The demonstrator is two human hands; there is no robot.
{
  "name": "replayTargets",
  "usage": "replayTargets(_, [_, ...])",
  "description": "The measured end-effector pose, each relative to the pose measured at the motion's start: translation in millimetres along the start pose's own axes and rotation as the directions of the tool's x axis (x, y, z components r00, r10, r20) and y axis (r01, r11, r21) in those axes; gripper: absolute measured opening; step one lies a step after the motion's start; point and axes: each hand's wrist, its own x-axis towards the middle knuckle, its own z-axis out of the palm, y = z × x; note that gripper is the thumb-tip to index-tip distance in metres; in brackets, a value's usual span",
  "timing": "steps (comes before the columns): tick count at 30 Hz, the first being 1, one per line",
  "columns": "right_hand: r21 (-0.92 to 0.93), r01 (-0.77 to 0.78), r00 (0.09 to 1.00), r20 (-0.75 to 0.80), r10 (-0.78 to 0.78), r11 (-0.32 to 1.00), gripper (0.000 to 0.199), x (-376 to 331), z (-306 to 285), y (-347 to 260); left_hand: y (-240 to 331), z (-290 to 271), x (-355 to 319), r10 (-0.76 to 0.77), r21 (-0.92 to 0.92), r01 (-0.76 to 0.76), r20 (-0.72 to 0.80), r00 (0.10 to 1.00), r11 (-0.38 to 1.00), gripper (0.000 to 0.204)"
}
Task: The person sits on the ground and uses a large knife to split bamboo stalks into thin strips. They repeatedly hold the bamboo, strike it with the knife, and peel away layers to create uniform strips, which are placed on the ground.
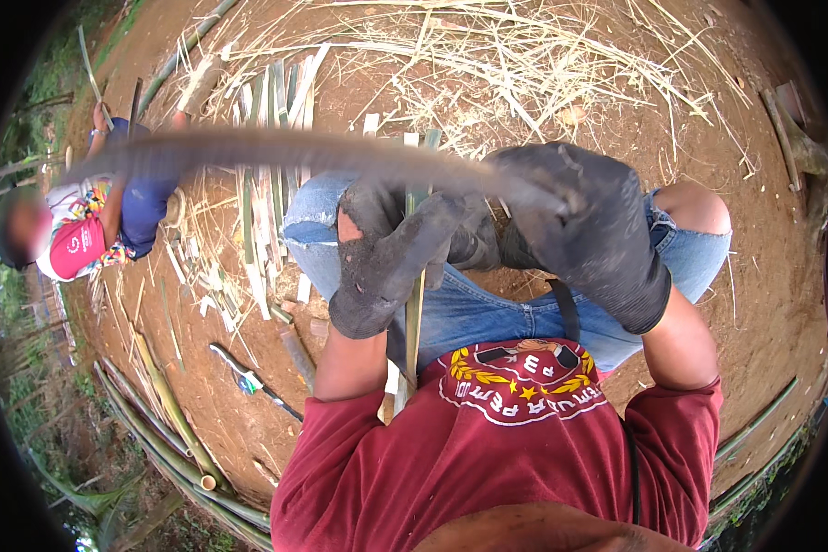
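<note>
My right hand (584, 230), in a black glove, is closed round the handle end of a machete (276, 149). Its long, dark, slightly curved blade is blurred and reaches far to the left, above my knees. A narrow green bamboo strip (415, 317) runs lengthwise between my legs towards my shirt. My left hand (391, 253), in a worn dark glove with a hole in it, is closed round this strip. Part of the left hand and the strip's upper stretch lie behind the blade. How the blade's edge stands to the strip is too blurred to tell.
Split bamboo strips (271, 184) lie left of my knee, and thin shavings (524, 69) cover the ground ahead. A blade-like tool (248, 377) lies at lower left, near long bamboo poles (170, 405). Another person (87, 221) sits at far left, holding a strip and a blade.
</note>
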Motion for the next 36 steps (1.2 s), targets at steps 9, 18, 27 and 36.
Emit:
replayTargets(9, [-0.258, 0.123, 0.991, 0.077, -0.107, 0.958, 0.03, 9, 6, -13, -9, 6, 3, 0.1, -0.064, -0.102, -0.038, 0.994, 0.993, 0.055])
replayTargets(18, [-0.276, 0.122, 0.99, 0.105, -0.097, 0.953, 0.062, 13, 5, -14, -10, 0, 1, -0.02, -0.15, 0.014, -0.035, 0.999, 0.989, 0.063])
replayTargets(27, [-0.266, 0.121, 0.989, 0.116, -0.093, 0.956, 0.029, 16, 4, -16, -12, -2, 5, 0.02, -0.202, -0.017, 0.014, 1.0, 0.979, 0.058])
replayTargets(36, [-0.386, 0.189, 0.981, 0.109, -0.159, 0.903, 0.02, 19, 17, 73, -6, 7, -8, 0.012, -0.235, -0.005, 0.027, 1.0, 0.972, 0.038])
